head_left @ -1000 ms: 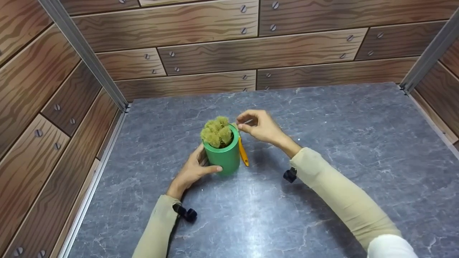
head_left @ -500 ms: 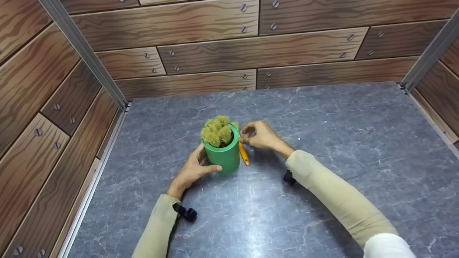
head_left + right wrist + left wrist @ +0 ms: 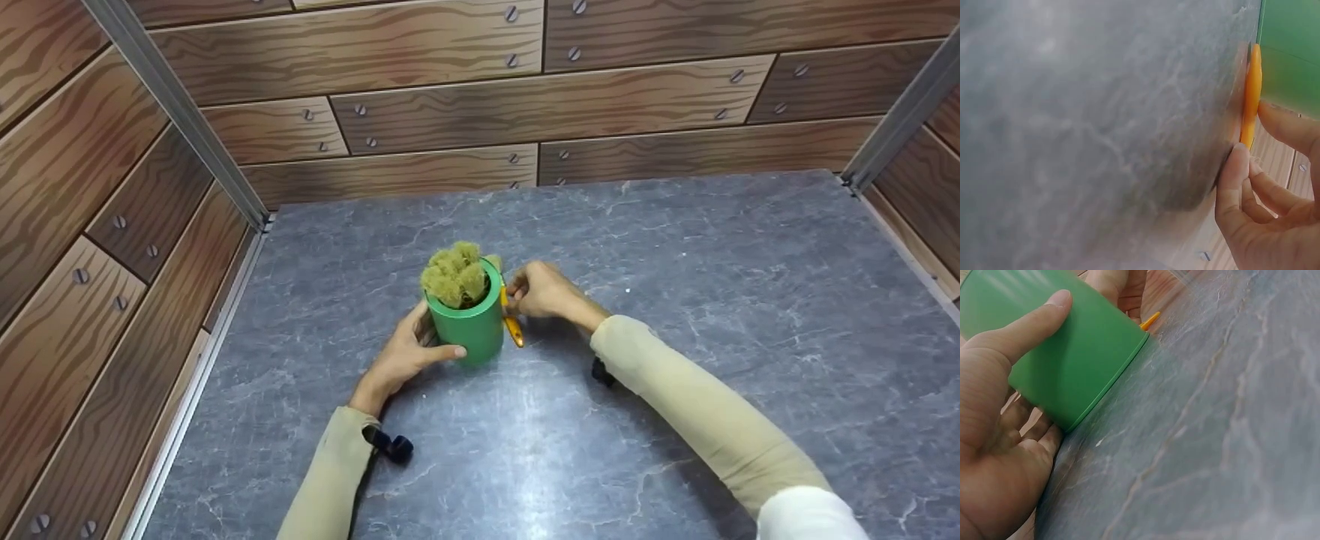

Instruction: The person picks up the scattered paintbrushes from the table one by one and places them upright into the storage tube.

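A green cylindrical pot (image 3: 469,337) stands upright on the table, with a fuzzy yellow-green plant (image 3: 454,277) rising out of its top. My left hand (image 3: 401,352) grips the pot from the left, thumb across the front and the other fingers behind it. Along the pot's right side lies a paintbrush (image 3: 514,330) with an orange handle; its pale tip shows past the rim and its middle is partly hidden. My right hand (image 3: 551,292) pinches the orange handle (image 3: 1251,95) between thumb and fingertips, down at the table surface.
The grey marbled table (image 3: 675,315) spreads out around the pot. Wood-patterned panels (image 3: 450,124) close off the back and both sides, with metal posts (image 3: 180,112) at the corners.
My right hand has come down and toward me from beside the pot's rim and now pinches the paintbrush handle, which has shifted slightly. The left hand and pot stay put.
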A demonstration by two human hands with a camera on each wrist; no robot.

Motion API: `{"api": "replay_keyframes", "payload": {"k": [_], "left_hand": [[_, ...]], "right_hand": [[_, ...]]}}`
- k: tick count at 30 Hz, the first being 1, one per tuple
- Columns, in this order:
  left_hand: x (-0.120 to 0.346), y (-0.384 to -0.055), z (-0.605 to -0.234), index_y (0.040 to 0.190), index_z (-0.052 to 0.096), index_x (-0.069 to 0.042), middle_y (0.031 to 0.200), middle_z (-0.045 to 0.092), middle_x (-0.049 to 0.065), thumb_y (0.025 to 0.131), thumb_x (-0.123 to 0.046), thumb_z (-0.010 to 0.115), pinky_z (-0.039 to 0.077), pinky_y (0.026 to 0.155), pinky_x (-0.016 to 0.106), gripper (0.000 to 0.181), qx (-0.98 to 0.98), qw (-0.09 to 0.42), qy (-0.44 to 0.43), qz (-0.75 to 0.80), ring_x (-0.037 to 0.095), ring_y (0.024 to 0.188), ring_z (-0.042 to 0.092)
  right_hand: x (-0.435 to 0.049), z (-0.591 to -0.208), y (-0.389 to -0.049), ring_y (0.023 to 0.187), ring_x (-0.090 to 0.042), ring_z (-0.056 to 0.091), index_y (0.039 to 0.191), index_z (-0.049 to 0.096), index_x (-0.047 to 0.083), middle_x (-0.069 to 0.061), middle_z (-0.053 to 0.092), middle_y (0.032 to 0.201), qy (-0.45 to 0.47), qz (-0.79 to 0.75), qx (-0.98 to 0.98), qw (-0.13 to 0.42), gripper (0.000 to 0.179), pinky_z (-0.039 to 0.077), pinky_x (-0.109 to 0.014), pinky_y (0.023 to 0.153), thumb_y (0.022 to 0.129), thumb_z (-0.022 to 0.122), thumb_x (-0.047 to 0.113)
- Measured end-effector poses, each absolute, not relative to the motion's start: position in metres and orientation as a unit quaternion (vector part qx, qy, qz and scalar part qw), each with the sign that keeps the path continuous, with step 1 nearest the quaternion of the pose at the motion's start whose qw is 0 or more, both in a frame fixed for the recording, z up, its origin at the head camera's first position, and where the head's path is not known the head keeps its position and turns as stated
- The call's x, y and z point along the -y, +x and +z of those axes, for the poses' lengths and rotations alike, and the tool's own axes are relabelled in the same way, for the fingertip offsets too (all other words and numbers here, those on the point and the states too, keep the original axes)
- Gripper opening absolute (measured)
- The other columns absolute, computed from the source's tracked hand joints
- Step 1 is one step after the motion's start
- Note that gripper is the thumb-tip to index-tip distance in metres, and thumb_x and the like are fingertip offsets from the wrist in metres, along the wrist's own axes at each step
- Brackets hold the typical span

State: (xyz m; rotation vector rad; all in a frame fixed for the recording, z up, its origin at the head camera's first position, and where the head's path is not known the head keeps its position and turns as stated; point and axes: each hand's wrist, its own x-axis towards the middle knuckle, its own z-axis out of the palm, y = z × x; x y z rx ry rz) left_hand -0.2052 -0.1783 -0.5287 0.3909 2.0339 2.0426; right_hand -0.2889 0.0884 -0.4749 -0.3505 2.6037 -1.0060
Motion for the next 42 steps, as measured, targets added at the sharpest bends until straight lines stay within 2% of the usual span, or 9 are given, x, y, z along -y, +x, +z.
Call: {"api": "replay_keyframes", "payload": {"k": [3,7,11,15,19,25,29,34,42], "left_hand": [[0.178,-0.206,-0.529,0.170,0.027,-0.031,0.171,0.038,-0.004,0.085,-0.015,0.093,0.027,0.134,0.038,0.109,-0.696,0.121,0.131,0.695,0.017,0.161,0.032],[0.179,-0.205,-0.529,0.170,0.028,-0.028,0.170,0.040,-0.002,0.084,-0.015,0.094,0.027,0.134,0.039,0.109,-0.699,0.119,0.128,0.693,0.019,0.160,0.034],[0.179,-0.205,-0.528,0.169,0.032,-0.025,0.169,0.042,0.000,0.084,-0.013,0.094,0.028,0.134,0.040,0.106,-0.699,0.114,0.131,0.694,0.021,0.160,0.035],[0.179,-0.205,-0.529,0.169,0.033,-0.025,0.169,0.043,0.000,0.084,-0.011,0.093,0.028,0.134,0.039,0.105,-0.698,0.110,0.137,0.694,0.021,0.159,0.036],[0.179,-0.205,-0.529,0.168,0.034,-0.026,0.167,0.044,-0.002,0.085,-0.013,0.093,0.030,0.133,0.037,0.103,-0.701,0.110,0.135,0.692,0.018,0.158,0.038],[0.179,-0.206,-0.529,0.169,0.033,-0.025,0.169,0.043,0.000,0.084,-0.013,0.093,0.029,0.133,0.039,0.104,-0.700,0.110,0.137,0.692,0.020,0.159,0.036],[0.180,-0.205,-0.528,0.169,0.031,-0.029,0.169,0.041,-0.004,0.086,-0.015,0.093,0.029,0.133,0.038,0.105,-0.699,0.119,0.133,0.693,0.017,0.159,0.035],[0.180,-0.205,-0.527,0.169,0.030,-0.029,0.170,0.040,-0.003,0.086,-0.016,0.093,0.029,0.134,0.039,0.106,-0.697,0.121,0.136,0.693,0.019,0.160,0.034],[0.180,-0.206,-0.529,0.170,0.029,-0.026,0.169,0.041,-0.002,0.084,-0.014,0.093,0.029,0.133,0.036,0.108,-0.695,0.114,0.140,0.696,0.018,0.159,0.035]], "right_hand": [[-0.088,-0.472,-0.289,0.080,-0.015,0.067,0.102,0.081,0.006,-0.005,0.077,0.093,-0.113,-0.334,-0.922,0.161,0.026,0.061,-0.031,0.081,0.081,0.092,0.014],[-0.088,-0.468,-0.290,0.070,-0.013,0.065,0.086,0.076,0.008,-0.003,0.072,0.083,-0.099,-0.335,-0.920,0.175,0.018,0.062,-0.027,0.067,0.079,0.092,0.011],[-0.087,-0.468,-0.293,0.057,-0.009,0.057,0.068,0.065,0.015,0.004,0.061,0.064,-0.100,-0.336,-0.919,0.180,0.029,0.053,-0.022,0.053,0.078,0.091,0.008],[-0.088,-0.469,-0.295,0.055,-0.008,0.049,0.060,0.060,0.020,0.009,0.052,0.057,-0.105,-0.322,-0.924,0.176,0.037,0.042,-0.021,0.052,0.076,0.091,0.008],[-0.087,-0.468,-0.295,0.055,-0.008,0.050,0.059,0.061,0.021,0.010,0.052,0.056,-0.105,-0.319,-0.925,0.176,0.036,0.042,-0.021,0.052,0.074,0.091,0.008],[-0.088,-0.467,-0.297,0.048,-0.007,0.039,0.053,0.052,0.021,0.010,0.043,0.049,-0.100,-0.314,-0.925,0.186,0.043,0.034,-0.021,0.048,0.079,0.084,0.008],[-0.092,-0.468,-0.297,0.051,-0.006,0.050,0.056,0.059,0.019,0.009,0.053,0.053,-0.091,-0.336,-0.916,0.197,0.037,0.045,-0.018,0.050,0.080,0.083,0.006],[-0.096,-0.469,-0.297,0.061,-0.010,0.068,0.069,0.072,0.010,0.002,0.069,0.067,-0.079,-0.392,-0.892,0.213,0.021,0.063,-0.023,0.063,0.080,0.089,0.003],[-0.102,-0.462,-0.297,0.070,-0.011,0.069,0.091,0.074,0.001,-0.005,0.070,0.087,-0.070,-0.474,-0.853,0.205,0.009,0.066,-0.026,0.070,0.086,0.080,-0.001]]}}
